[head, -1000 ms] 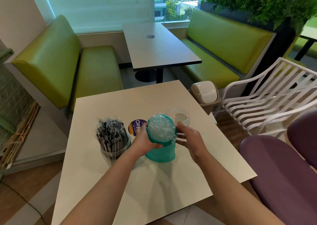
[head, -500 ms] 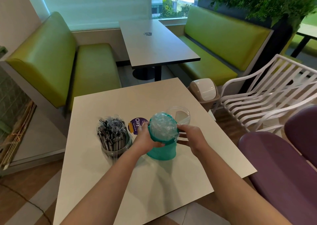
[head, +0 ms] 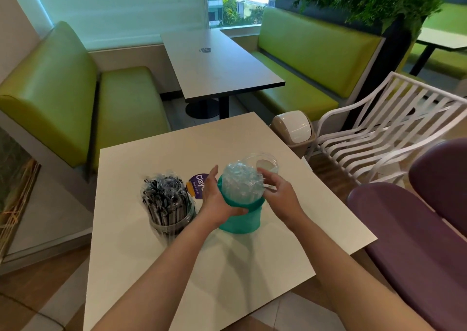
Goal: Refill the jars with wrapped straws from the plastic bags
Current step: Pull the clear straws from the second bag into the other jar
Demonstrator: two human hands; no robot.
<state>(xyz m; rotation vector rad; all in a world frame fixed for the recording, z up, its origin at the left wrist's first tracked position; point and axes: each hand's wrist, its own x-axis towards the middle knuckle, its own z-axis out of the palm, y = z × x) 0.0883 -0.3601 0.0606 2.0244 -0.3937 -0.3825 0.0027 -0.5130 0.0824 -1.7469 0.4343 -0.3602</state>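
A teal bundle of straws (head: 240,219) in a clear plastic bag (head: 242,184) stands upright on the white table (head: 227,267). My left hand (head: 217,202) grips its left side, thumb across the front. My right hand (head: 278,191) touches the crinkled bag top from the right with loosely bent fingers. Behind the bundle stands a clear empty jar (head: 265,162). To the left, a clear jar (head: 171,222) holds dark wrapped straws (head: 164,197) still inside a plastic bag.
A purple round lid or sticker (head: 198,185) lies between the full jar and the bundle. A small swing-lid bin (head: 294,131) and a white slatted chair (head: 379,133) stand right of the table. Purple seats (head: 417,242) are at my right, green benches beyond.
My left hand has slid lower around the bundle, fingers opening upward. My right hand has shifted a little off the bag top. The view moved slightly.
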